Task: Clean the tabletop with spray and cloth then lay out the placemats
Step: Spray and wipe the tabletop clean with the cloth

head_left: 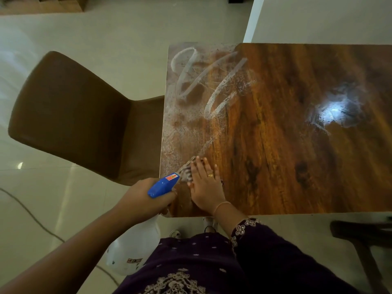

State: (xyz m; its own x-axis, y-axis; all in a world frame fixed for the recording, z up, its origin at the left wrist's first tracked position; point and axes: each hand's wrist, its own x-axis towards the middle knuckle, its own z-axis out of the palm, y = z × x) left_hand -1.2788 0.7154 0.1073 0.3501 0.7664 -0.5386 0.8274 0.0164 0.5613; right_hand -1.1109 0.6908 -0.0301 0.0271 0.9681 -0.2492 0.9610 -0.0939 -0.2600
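At table (275,145) near-left corner — right hand (204,184) flat, fingers straight, pressing cloth (186,169) onto wood. Just left of it, left hand (139,200) wrapped round sprayer (163,185) neck, blue head up, white bottle hanging below table edge. Wet looping streaks (201,81) farther out — brown chair (74,113) at left end.

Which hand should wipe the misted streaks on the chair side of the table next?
Right, probably. The right hand presses flat on the cloth on the tabletop, just short of the streaks. The left hand grips the spray bottle at the table's edge, so it is busy.
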